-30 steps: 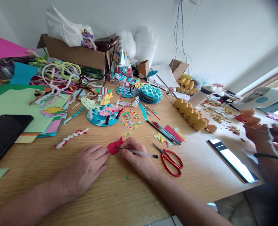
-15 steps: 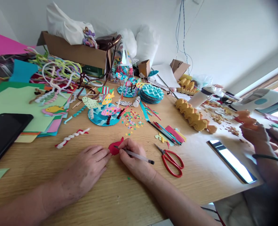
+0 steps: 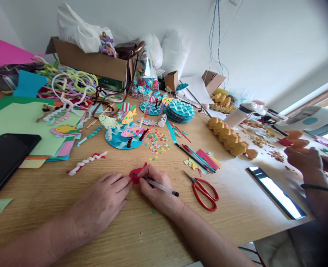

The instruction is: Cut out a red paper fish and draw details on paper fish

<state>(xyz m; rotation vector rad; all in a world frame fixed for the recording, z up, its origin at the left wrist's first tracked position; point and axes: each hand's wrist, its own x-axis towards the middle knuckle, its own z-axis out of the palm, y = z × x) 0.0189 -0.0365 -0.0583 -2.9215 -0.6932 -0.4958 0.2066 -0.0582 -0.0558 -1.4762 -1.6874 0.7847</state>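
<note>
My right hand [image 3: 158, 189] grips a pen [image 3: 162, 186] with a clear barrel and dark end cap, its tip on a small red paper shape [image 3: 134, 175]. My left hand [image 3: 104, 200] lies flat, its fingertips touching the left edge of that red paper. Right of my right hand are red-handled scissors [image 3: 205, 193], blades slightly apart. A white twisted pipe cleaner on red paper [image 3: 87, 164] lies beyond my left hand. Behind the hands stands a blue wavy disc [image 3: 112, 140] bearing several paper fish. Colored paper dots [image 3: 156, 142] are scattered beside it.
At the left are a black phone [image 3: 10, 159] and colored paper sheets [image 3: 10, 118]. Pencils [image 3: 195, 157] and yellow egg-carton pieces [image 3: 227, 137] lie to the right. Another person's hands [image 3: 305, 163] hold orange carton cups, near a second phone [image 3: 276, 193].
The whole view has shifted slightly. My right hand and the pen have moved very little over the red paper, while my left hand remains at its edge.
</note>
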